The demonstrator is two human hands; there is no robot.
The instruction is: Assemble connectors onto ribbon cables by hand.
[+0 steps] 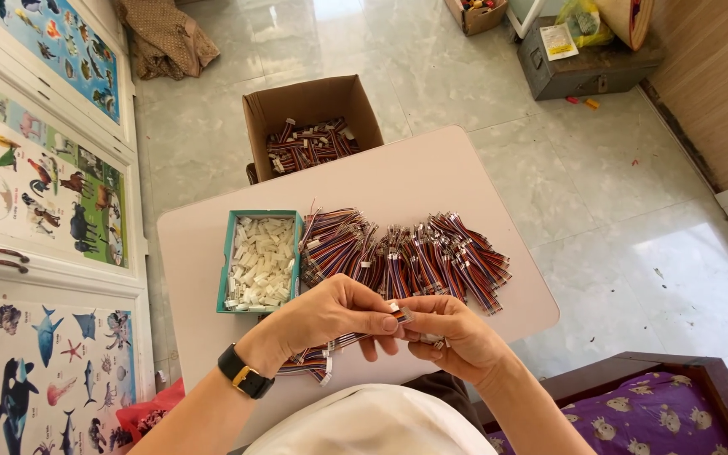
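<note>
Both hands meet just above the near edge of the desk [431,181]. The left hand [330,316] and right hand [452,337] pinch one wire bundle [322,358]. Its long axis runs left to right, trailing under the left hand. The end between the fingertips probably carries a small white connector.

This is a room in a home, used for piecework by hand. The pale, glossy tiled floor [549,177], the dark wooden bed frame with a purple patterned cover [650,404] at near right, and the white cupboard doors covered with colourful animal posters [35,177] along the left all look domestic. The work side shows on the low pale pink table [431,181]: heaps of striped multicoloured wire bundles [406,253] beside a teal tray of small white plastic connectors [260,261], and, beyond it, a brown cardboard box holding more wire bundles [309,139].
</note>
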